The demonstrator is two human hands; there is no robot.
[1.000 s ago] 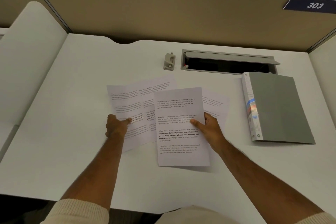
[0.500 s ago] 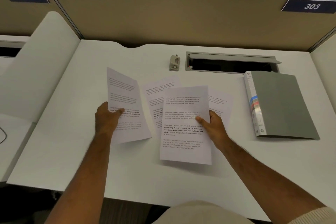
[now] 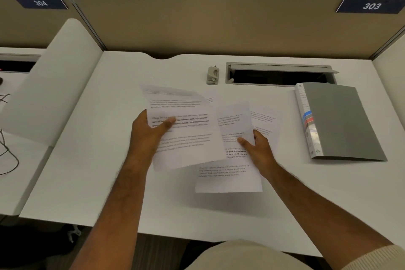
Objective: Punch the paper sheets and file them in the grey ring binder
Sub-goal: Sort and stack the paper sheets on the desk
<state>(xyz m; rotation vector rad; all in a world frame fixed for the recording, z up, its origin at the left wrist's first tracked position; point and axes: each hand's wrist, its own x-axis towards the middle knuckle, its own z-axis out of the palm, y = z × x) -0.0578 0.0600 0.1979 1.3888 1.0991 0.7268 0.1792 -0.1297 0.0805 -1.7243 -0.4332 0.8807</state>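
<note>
A printed sheet [image 3: 186, 129] is being held by the left hand [image 3: 151, 132], with the thumb lying on its face and the fingers hidden under it. This sheet is blurred, and its right edge is lying over a second sheet [image 3: 232, 160]. The second sheet is being pinched at its right edge by the right hand [image 3: 258, 149], the thumb on top and the fingers under the paper. Just right of that grip, a third sheet [image 3: 266, 120] is lying flat on the desk [image 3: 92, 171], partly covered. A corner of one more sheet [image 3: 210, 99] is being seen above, between the two held sheets.

Well to the right of the right hand, the grey binder [image 3: 341, 120] is lying closed on the desk, its spine turned toward the sheets. Beyond both grips, near the far edge, a small punch [image 3: 213, 75] is standing beside an open cable slot [image 3: 280, 75].
</note>
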